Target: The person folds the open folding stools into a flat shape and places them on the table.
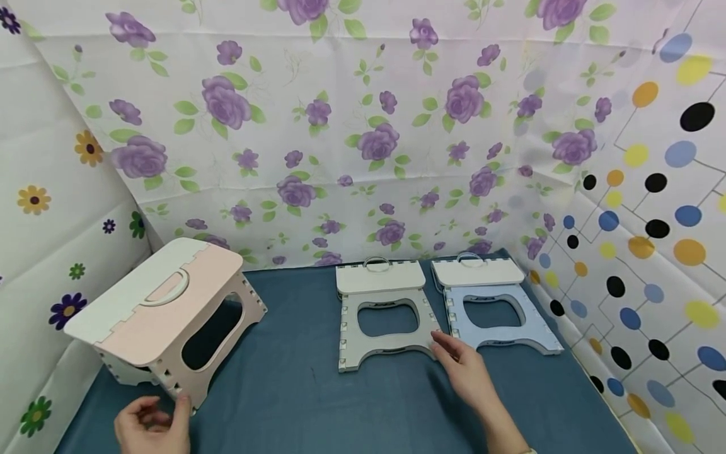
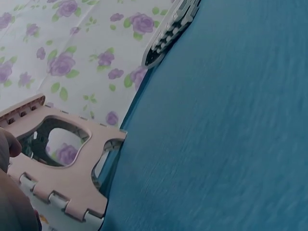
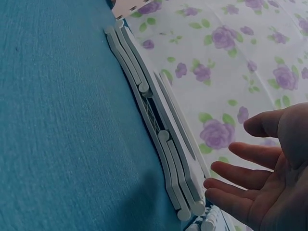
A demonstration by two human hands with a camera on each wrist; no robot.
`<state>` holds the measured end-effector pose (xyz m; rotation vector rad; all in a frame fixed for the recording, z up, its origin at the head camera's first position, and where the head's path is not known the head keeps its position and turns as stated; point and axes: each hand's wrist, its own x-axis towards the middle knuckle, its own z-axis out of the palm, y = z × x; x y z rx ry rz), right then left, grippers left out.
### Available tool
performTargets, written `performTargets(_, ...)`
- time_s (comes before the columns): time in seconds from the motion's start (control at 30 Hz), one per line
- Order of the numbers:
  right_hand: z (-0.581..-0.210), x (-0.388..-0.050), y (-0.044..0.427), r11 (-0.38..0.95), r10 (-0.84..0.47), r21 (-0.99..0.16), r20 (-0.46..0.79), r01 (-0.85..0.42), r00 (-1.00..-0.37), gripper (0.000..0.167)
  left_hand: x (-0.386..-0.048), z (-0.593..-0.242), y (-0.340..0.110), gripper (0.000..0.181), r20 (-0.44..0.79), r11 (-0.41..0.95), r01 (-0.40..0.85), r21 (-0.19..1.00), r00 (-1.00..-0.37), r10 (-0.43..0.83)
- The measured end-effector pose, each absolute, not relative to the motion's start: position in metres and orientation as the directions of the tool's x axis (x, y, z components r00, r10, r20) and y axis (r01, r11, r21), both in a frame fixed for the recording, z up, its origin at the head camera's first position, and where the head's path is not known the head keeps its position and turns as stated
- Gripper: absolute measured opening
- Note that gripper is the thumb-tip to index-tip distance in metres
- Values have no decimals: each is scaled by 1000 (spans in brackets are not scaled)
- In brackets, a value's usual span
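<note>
A pink and white folding stool [image 1: 187,315] stands unfolded at the left; its pink side also shows in the left wrist view [image 2: 62,178]. Just below its near leg is my left hand [image 1: 153,425], fingers loosely bent, with nothing visible in them; whether a fingertip touches the leg I cannot tell. A grey folding stool [image 1: 351,343] lies folded flat in the middle, its edge seen in the right wrist view [image 3: 175,168]. My right hand [image 1: 467,372] is at its lower right corner, fingers extended and holding nothing; contact is unclear. Right of it lies a folded blue stool [image 1: 499,337].
Dark blue cloth [image 1: 283,391] covers the table. A curtain with purple flowers [image 1: 340,126] hangs along the back edge, one with coloured dots [image 1: 652,252] on the right, and one with scattered flowers [image 1: 45,239] on the left.
</note>
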<state>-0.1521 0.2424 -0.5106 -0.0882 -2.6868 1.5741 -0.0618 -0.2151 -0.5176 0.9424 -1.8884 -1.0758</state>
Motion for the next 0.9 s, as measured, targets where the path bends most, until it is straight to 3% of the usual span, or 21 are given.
performTargets(0.17, -506, -151, 245, 491, 65, -870, -1, 33, -998, 39, -65, -515, -221, 51, 212, 366, -298, 881, -444, -871)
performTargets(0.3, -505, -150, 246, 492, 66, -870, -4, 36, -998, 38, -68, -510, -225, 65, 186, 324, -261, 909, -440, -878)
performTargets(0.47, -506, -149, 245, 485, 62, -873, -12, 41, -998, 38, -74, -499, -236, 70, 10, 62, -115, 991, -407, -913)
performTargets(0.57, -507, -148, 244, 480, 62, -876, -16, 44, -998, 37, -80, -494, -250, 68, -147, -118, -97, 988, -381, -913)
performTargets(0.67, -508, -148, 243, 473, 63, -880, -15, 43, -998, 36, -88, -501, -270, 68, -250, -193, -175, 965, -411, -876)
performTargets(0.77, -509, -148, 242, 466, 63, -884, -16, 44, -998, 36, -99, -530, -297, 76, -281, -149, -294, 944, -483, -829)
performTargets(0.9, -509, -148, 240, 453, 57, -890, -25, 48, -998, 36, -114, -572, -329, 84, -251, -65, -331, 941, -558, -791)
